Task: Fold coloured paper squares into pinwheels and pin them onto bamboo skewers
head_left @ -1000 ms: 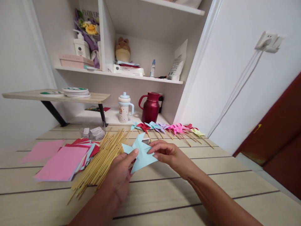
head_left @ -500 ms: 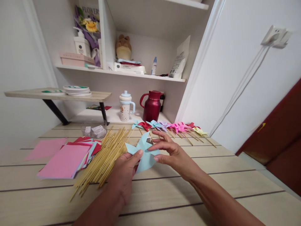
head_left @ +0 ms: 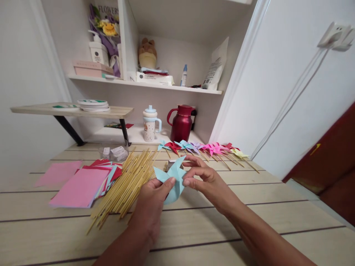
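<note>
Both your hands grip the light-blue folded paper pinwheel above the desk: left hand pinches its lower edge, right hand its centre. Since 1 s ago it's folded tighter, w/ flaps drawn in.

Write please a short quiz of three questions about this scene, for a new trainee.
1. True or false: both hands hold the light blue paper pinwheel above the table.
2. Which lies directly to the left of the left hand? A) the red jug B) the bundle of wooden sticks C) the wall socket
3. Fill in: the finished pinwheels lie in a row in front of the red ____.

Key:
1. True; the left hand grips it from below and the right hand pinches it at the side.
2. B, the bundle of wooden sticks.
3. jug.
</note>
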A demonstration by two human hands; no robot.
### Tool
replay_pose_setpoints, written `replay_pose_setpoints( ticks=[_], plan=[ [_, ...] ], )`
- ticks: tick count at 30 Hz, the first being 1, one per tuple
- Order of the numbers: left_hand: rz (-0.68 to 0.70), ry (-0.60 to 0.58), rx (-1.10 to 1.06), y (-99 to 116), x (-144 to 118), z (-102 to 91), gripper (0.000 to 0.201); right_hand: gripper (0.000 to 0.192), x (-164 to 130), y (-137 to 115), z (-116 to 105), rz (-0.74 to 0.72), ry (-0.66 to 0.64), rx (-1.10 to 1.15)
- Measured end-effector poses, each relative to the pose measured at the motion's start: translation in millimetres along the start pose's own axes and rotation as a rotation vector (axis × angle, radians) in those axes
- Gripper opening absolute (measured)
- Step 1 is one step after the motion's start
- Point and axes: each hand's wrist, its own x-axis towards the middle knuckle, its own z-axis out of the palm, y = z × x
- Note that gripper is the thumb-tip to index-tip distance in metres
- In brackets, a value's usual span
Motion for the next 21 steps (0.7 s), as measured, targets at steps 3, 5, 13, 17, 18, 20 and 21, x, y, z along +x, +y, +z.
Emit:
replay_pose_setpoints(
  ticks=[3, 5, 13, 17, 18, 20, 21],
  plan=[
    [-0.01, -0.012, -0.02, 2.0, -2.2, 1.6, 0.039, 0.01, 0.1, -1.5, 0.8, -0.004, 0.005, -0.035],
    [-0.033, 0.0, -0.026, 2.5, -3.4, 2.4, 0.034, 0.01, -0.4, -2.5, 1.5, -0.017, 0.008, -0.085],
    [-0.035, 0.015, -0.058, 3.7, -6.3, 5.2, 0.029, 0.013, -0.7, -4.7, 3.5, -0.03, 0.061, -0.137],
    [-0.059, 0.034, -0.104, 5.3, -7.8, 5.5, 0.026, 0.014, -0.8, -2.7, 5.6, 0.014, 0.065, -0.062],
    [-0.06, 0.044, -0.1, 5.5, -8.0, 5.6, 0.026, 0.014, -1.1, -1.9, 6.5, 0.021, 0.072, -0.049],
    [-0.055, 0.064, -0.093, 5.8, -8.1, 5.7, 0.027, 0.015, -2.0, -0.5, 8.2, 0.029, 0.094, -0.035],
    [-0.055, 0.07, -0.094, 5.8, -8.1, 5.9, 0.028, 0.015, -2.5, 0.0, 9.1, 0.03, 0.105, -0.033]
  ],
)
